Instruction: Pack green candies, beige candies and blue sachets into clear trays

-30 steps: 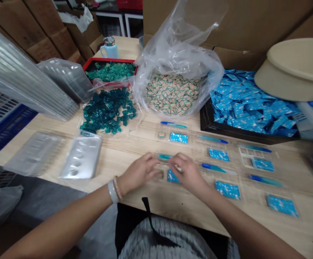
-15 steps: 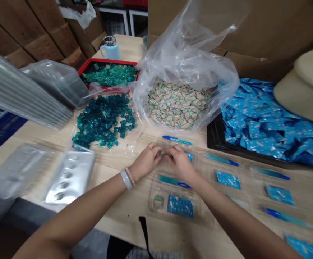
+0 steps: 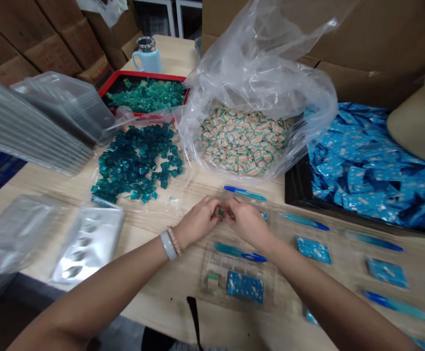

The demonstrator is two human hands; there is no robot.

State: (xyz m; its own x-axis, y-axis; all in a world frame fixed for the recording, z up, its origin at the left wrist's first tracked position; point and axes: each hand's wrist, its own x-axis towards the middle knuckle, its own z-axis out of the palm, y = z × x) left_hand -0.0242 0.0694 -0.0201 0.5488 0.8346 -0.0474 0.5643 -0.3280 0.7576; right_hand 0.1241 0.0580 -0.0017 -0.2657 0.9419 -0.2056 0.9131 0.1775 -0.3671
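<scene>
The left hand (image 3: 202, 219) pinches a small greenish piece (image 3: 221, 212) near a blue pen-shaped tool (image 3: 245, 193); the right hand (image 3: 247, 220), fingers curled narrow, meets it, its grip impossible to tell.

Left wrist (image 3: 179, 237): smooth pale rigid-looking band (image 3: 168, 245), pinkish beaded bracelet (image 3: 174, 240) just beside it. Both forearms (image 3: 120, 278) bare. Narrow black strap (image 3: 193, 319) at waist, bottom edge.

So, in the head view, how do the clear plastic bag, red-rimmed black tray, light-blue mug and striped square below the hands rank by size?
Clear plastic bag, largest
Red-rimmed black tray
Light-blue mug
Striped square, smallest
</scene>
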